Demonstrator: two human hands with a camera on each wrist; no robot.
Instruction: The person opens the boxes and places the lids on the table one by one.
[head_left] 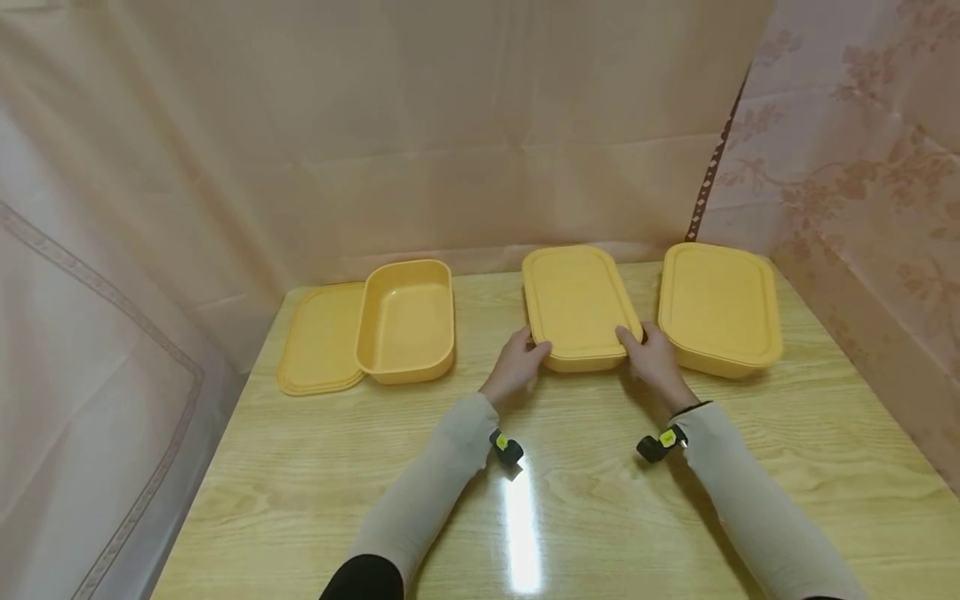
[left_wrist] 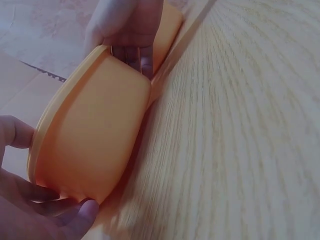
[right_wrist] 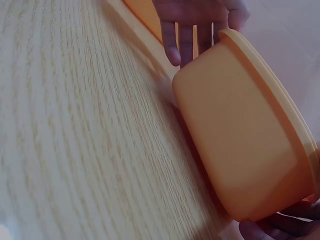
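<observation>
Middle lidded box: near the counter's back edge, lid seated; cannot tell whether its base touches the surface. My left hand grips its near left corner, thumb on the lid's edge, fingers at the side wall. My right hand grips the near right corner likewise. Second lidded box: just beside my right hand. Open box: to the left, upright, partly hiding a flat loose lid.
</observation>
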